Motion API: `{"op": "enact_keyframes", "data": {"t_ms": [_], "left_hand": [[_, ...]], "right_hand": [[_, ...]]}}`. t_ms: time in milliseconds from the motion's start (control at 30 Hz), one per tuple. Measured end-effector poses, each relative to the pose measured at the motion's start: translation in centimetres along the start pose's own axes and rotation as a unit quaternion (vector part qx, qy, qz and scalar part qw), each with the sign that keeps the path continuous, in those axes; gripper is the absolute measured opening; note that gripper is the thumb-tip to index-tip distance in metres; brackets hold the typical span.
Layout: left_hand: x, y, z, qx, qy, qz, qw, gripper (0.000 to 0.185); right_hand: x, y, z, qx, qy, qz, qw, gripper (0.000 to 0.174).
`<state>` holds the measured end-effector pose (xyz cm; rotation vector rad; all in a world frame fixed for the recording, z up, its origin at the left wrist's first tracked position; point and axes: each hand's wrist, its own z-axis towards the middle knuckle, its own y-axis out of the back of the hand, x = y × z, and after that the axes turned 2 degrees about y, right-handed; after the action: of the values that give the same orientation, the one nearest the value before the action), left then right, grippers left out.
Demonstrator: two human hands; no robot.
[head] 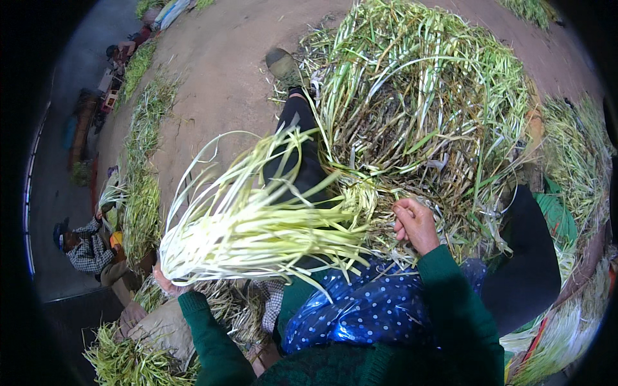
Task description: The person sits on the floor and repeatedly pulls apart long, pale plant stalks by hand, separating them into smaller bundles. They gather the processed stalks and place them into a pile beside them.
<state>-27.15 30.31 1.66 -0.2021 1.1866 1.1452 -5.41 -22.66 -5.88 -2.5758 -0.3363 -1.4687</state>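
My left hand (166, 282) grips the white end of a loose bundle of long, flat, pale yellow-green leaves (251, 236), which look like blanched garlic chives. Their tips fan to the right across my lap, over a shiny blue polka-dot apron (367, 309). Just right of the tips is my right hand (414, 224), thumb pressed to curled fingers, with nothing visible between them. Beyond it, between my legs, lies a big heap of leaves (415, 111), green and yellow outside and brown, withered in the middle.
More leaves lie in a long row (142, 193) on the dirt floor (217, 72) at left. A person in a checked shirt (89, 253) sits beyond that row. Leaf piles (140, 362) are at lower left, and others (574, 144) at right. My shoe (285, 67) touches the heap's left edge.
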Motion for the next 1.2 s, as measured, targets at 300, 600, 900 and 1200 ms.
{"op": "enact_keyframes", "data": {"t_ms": [300, 600, 900, 1200], "left_hand": [[2.1, 6.5, 3.7, 0.046, -0.135, 0.516, 0.845, 0.041], [0.9, 3.3, 3.8, 0.005, -0.250, 0.512, 0.822, 0.027], [0.2, 2.4, 3.2, 0.062, -0.177, 0.535, 0.824, 0.033], [3.0, 4.1, 2.8, 0.047, -0.194, 0.555, 0.807, 0.036]], "right_hand": [[-1.7, 0.6, 1.1, -0.029, 0.052, -0.041, 0.997, 0.016], [-1.7, 0.9, 1.2, -0.034, 0.045, -0.053, 0.997, 0.016], [0.5, -0.2, 0.6, -0.003, 0.083, -0.043, 0.996, 0.015], [0.9, -0.9, 0.8, 0.001, 0.116, -0.056, 0.992, 0.013]]}}
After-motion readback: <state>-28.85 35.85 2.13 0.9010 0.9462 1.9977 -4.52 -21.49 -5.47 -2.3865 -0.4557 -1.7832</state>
